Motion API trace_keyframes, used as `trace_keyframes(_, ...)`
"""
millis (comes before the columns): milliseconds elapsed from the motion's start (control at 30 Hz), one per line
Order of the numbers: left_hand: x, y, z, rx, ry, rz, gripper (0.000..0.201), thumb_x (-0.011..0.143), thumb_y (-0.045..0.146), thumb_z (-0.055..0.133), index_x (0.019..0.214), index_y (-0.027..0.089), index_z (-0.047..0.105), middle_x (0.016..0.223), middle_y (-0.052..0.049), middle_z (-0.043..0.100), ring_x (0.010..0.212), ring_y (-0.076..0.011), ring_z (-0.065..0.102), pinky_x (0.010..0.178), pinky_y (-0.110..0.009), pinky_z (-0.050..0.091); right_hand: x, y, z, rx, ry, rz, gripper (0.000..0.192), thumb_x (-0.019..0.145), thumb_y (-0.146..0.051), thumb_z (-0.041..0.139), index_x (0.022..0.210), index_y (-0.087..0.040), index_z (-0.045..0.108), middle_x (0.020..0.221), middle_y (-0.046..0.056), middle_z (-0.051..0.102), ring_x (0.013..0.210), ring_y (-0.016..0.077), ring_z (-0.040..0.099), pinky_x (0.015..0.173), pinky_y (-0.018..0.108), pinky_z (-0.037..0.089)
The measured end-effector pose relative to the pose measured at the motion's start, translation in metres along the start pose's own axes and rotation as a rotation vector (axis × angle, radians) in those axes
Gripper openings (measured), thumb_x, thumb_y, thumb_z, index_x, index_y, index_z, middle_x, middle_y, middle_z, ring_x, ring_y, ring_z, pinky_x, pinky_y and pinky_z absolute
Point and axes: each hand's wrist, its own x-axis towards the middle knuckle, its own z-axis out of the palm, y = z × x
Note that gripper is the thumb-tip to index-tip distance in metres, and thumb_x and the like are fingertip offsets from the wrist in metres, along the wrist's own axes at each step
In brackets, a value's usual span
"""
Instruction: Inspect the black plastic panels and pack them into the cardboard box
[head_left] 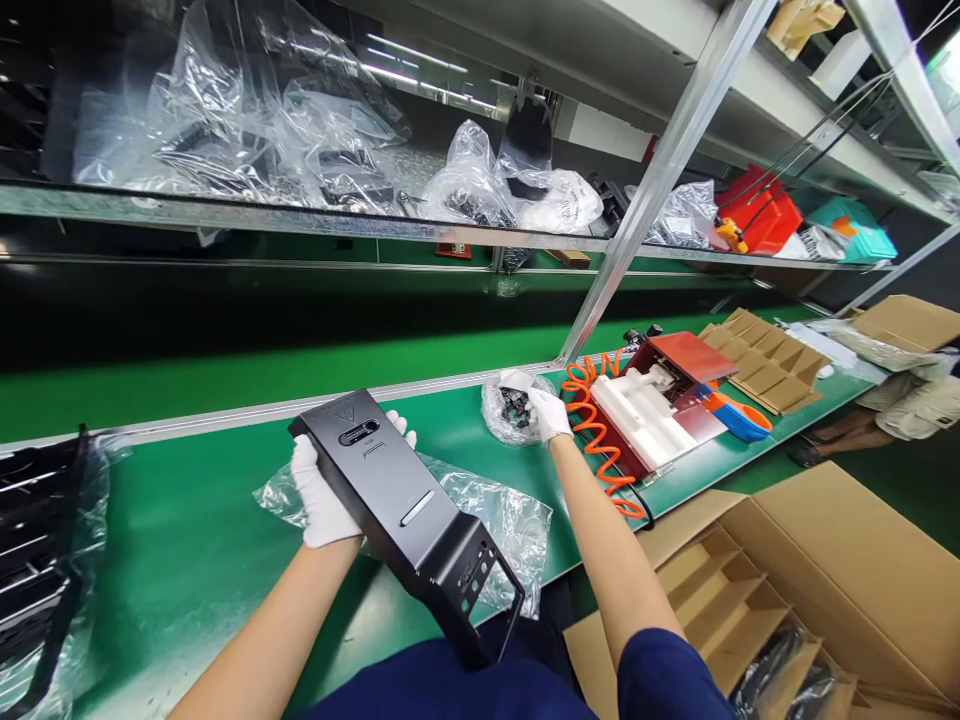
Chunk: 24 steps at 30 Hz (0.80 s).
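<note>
My left hand (322,490), in a white glove, grips a long black plastic housing (405,480) from beneath and at its sides. The housing tilts toward me; it has an oval slot, a narrow bright slit and an open frame with several holes at its near end. My right hand (550,413), also gloved in white, is at a clear plastic bag (495,415) of small black parts (516,402). Its fingers are drawn together at the parts, and what they pinch is too small to tell. Under the housing lies a flattened clear plastic bag (517,510).
A red and white fixture (645,410) with a coiled orange hose (592,430) stands right of the bag. Cardboard dividers (772,355) lie beyond. An open carton (847,570) is at lower right, black frames (41,560) at left. A shelf rail (300,215) runs overhead. Another person's legs (907,410) show at right.
</note>
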Motion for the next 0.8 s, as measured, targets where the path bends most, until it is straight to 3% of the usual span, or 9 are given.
trace_keyframes(67, 0.002, -0.005, 0.002, -0.014, 0.006, -0.01, 0.073, 0.074, 0.072, 0.054, 0.121, 0.017, 0.062, 0.12, -0.017, 0.066, 0.105, -0.034, 0.064, 0.09, -0.052, 0.053, -0.013, 0.003, -0.009, 0.268, -0.036, 0.041, 0.036, 0.09, -0.048, 0.05, 0.098, -0.017, 0.066, 0.07, 0.001, 0.059, 0.052, 0.0104, 0.05, 0.051, 0.023, 0.047)
trace_keyframes(200, 0.003, -0.014, 0.008, -0.024, -0.028, -0.058, 0.074, 0.075, 0.07, 0.055, 0.124, 0.015, 0.061, 0.12, -0.019, 0.065, 0.105, -0.0338, 0.064, 0.091, -0.051, 0.053, -0.041, -0.001, -0.023, 0.675, -0.153, 0.098, 0.027, 0.084, -0.042, 0.061, 0.095, -0.018, 0.065, 0.067, -0.002, 0.051, 0.048, 0.007, 0.04, 0.047, 0.017, 0.046)
trace_keyframes(433, 0.002, -0.023, 0.017, -0.038, -0.063, -0.085, 0.075, 0.077, 0.071, 0.052, 0.124, 0.013, 0.061, 0.118, -0.019, 0.066, 0.105, -0.033, 0.065, 0.088, -0.05, 0.055, -0.082, -0.027, -0.031, 0.971, -0.259, 0.227, 0.016, 0.077, -0.025, 0.07, 0.092, -0.019, 0.068, 0.064, -0.004, 0.053, 0.043, 0.003, 0.033, 0.046, 0.012, 0.047)
trace_keyframes(533, 0.003, -0.024, 0.017, -0.057, -0.096, -0.091, 0.075, 0.078, 0.07, 0.053, 0.125, 0.012, 0.06, 0.119, -0.02, 0.066, 0.106, -0.0337, 0.065, 0.089, -0.05, 0.055, -0.093, -0.039, -0.027, 0.956, -0.257, 0.21, 0.021, 0.069, -0.024, 0.078, 0.087, -0.018, 0.069, 0.066, -0.003, 0.058, 0.046, 0.0035, 0.041, 0.048, 0.013, 0.049)
trace_keyframes(700, 0.002, -0.026, 0.017, -0.11, -0.166, -0.154, 0.075, 0.081, 0.068, 0.051, 0.127, 0.009, 0.058, 0.119, -0.02, 0.066, 0.108, -0.0336, 0.064, 0.096, -0.052, 0.05, -0.101, -0.066, -0.011, 0.836, -0.288, 0.151, 0.03, 0.069, -0.044, 0.079, 0.072, -0.017, 0.066, 0.058, -0.002, 0.057, 0.048, 0.0083, 0.048, 0.046, 0.021, 0.051)
trace_keyframes(800, 0.001, -0.03, 0.019, -0.132, -0.24, -0.201, 0.076, 0.082, 0.067, 0.05, 0.129, 0.008, 0.058, 0.123, -0.02, 0.065, 0.111, -0.033, 0.063, 0.099, -0.05, 0.049, -0.109, -0.095, 0.003, 0.674, -0.238, 0.002, 0.031, 0.065, -0.045, 0.082, 0.068, -0.019, 0.067, 0.055, -0.002, 0.057, 0.048, 0.0097, 0.05, 0.049, 0.024, 0.05)
